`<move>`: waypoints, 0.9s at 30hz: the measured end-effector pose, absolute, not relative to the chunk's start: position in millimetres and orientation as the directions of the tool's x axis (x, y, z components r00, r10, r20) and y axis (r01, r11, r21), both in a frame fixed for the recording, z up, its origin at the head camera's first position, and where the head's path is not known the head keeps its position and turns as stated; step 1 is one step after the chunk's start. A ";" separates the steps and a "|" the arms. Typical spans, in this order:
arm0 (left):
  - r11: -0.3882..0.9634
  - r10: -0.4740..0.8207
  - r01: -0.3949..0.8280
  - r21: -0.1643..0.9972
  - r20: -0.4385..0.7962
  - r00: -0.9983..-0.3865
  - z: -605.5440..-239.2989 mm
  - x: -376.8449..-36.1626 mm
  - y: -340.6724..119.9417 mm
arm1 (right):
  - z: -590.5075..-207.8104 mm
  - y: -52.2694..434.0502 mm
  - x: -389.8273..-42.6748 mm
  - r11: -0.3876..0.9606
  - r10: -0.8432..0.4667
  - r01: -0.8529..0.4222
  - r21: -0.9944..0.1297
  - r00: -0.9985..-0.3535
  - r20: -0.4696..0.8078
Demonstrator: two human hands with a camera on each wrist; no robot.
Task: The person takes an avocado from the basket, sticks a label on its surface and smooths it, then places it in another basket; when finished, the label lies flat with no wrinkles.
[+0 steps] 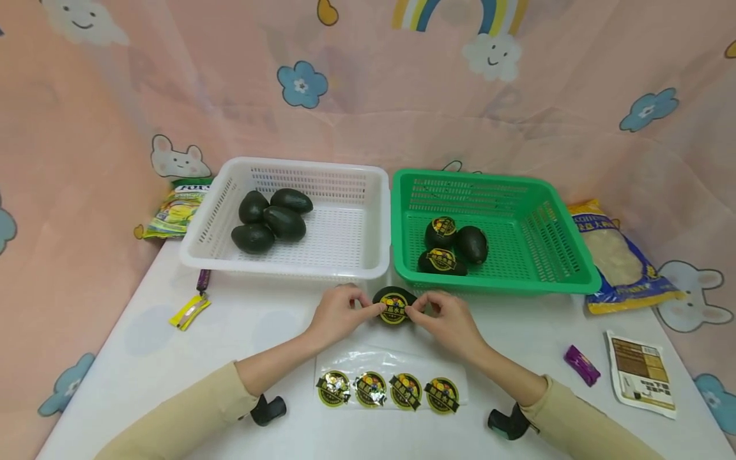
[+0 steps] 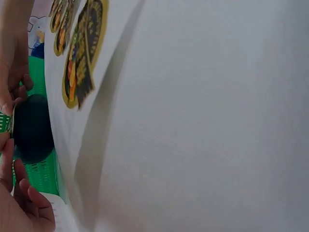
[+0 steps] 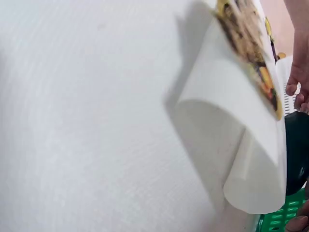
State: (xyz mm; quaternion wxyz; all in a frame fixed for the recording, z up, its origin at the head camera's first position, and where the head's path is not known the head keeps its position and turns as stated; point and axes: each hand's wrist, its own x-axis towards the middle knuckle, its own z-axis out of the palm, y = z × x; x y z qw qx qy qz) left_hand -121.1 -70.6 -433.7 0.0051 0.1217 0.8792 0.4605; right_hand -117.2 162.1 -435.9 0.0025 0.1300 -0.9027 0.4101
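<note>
A dark avocado [image 1: 394, 305] with a round yellow-and-black sticker on top lies on the white table just in front of the two baskets. My left hand [image 1: 374, 308] pinches its left side and my right hand [image 1: 413, 312] pinches its right side, fingertips at the sticker's edges. In the left wrist view the avocado [image 2: 31, 128] sits between both hands. A clear sheet [image 1: 391, 388] with several more stickers lies near me. The white basket [image 1: 368, 191] holds several bare avocados [image 1: 270, 220]. The green basket [image 1: 552, 217] holds three avocados [image 1: 454, 246], two showing stickers.
A yellow-green snack bag [image 1: 175, 209] lies left of the white basket and a blue-yellow bag [image 1: 621, 262] right of the green one. A purple wrapper [image 1: 582, 365], a white packet [image 1: 641, 382] and a yellow strip [image 1: 190, 312] lie on the table. A pink cloth hangs behind.
</note>
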 end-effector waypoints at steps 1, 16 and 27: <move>0.555 0.223 0.226 0.800 0.119 -0.968 -434.8 -121.3 -70.7 | -436.7 162.1 -117.8 0.630 -0.234 -0.251 -0.735 -0.964 0.128; 0.610 0.555 0.687 0.395 0.406 -0.726 -439.0 -130.0 -73.8 | -441.6 159.7 -120.8 0.516 -0.374 -0.479 -0.710 -0.872 0.317; 0.620 0.604 0.740 0.259 0.444 -0.661 -446.0 -129.1 -77.1 | -438.1 170.7 -114.3 0.493 -0.345 -0.335 -0.803 -0.923 0.172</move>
